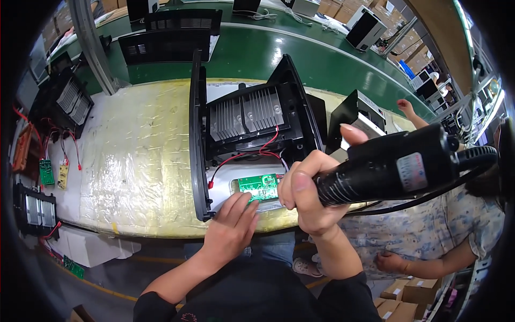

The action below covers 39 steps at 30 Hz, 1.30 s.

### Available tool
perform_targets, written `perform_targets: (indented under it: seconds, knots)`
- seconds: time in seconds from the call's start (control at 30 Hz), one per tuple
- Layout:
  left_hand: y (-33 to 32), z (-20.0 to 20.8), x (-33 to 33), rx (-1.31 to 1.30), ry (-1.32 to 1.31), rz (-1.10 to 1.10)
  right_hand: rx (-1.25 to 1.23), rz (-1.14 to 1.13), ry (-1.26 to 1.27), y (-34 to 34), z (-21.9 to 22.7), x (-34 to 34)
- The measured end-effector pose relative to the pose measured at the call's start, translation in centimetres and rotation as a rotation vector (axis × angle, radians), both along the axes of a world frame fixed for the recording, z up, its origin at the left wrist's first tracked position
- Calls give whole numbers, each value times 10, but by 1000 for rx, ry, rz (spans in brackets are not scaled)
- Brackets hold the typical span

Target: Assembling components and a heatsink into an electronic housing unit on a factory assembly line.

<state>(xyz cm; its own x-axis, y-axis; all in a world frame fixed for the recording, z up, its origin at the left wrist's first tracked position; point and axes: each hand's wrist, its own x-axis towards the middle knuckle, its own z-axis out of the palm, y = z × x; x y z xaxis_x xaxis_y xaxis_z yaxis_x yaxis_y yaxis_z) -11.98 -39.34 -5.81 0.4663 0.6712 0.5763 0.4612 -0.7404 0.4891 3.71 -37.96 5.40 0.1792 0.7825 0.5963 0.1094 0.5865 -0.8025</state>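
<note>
A black corded electric screwdriver (383, 166) lies across my right hand (316, 193), with fingers curled around its ribbed nose end. Those fingertips reach the right end of a green circuit board (258, 187). My left hand (232, 222) has its fingertips closed on the board's near left edge; the thumb is partly hidden. The board sits inside a black plastic housing (198, 134) on the bench, wired in red to a finned metal heatsink block (247, 114) behind it. The screwdriver's tip is hidden by my hand.
The padded, film-covered bench (134, 155) borders a green conveyor (257, 51) holding black panels (166, 45). At left lie more heatsink units (67, 104) with wired boards (47, 172). A boxy black-and-white unit (357, 115) stands right; a co-worker in a patterned top (424, 231) is close beside me.
</note>
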Motion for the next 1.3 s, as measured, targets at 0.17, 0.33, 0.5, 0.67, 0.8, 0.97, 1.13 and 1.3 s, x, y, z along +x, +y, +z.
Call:
perform_targets:
  seconds: [0.17,0.33,0.5,0.67,0.8,0.97,1.13,1.3]
  knots:
    - [2,0,0,-29,7,-18,37,53,-140,6,-3,8]
    - [0,-1,-1,-13,15,-22,88,52,-218,9,-5,4]
    - [-2,-13,-5,-37,38,0,-98,94,54,6,-24,-14]
    - [3,-8,-1,-33,53,-9,-104,168,-18,10,-23,-6]
    - [4,-6,3,-21,55,9,60,147,-214,24,-24,4]
    - [4,9,-4,-52,159,-6,83,111,193,17,-1,0]
    - [7,109,-31,-185,7,-237,214,-91,305,-29,71,87]
    - [136,133,6,-30,350,-26,-68,-653,108,4,22,150]
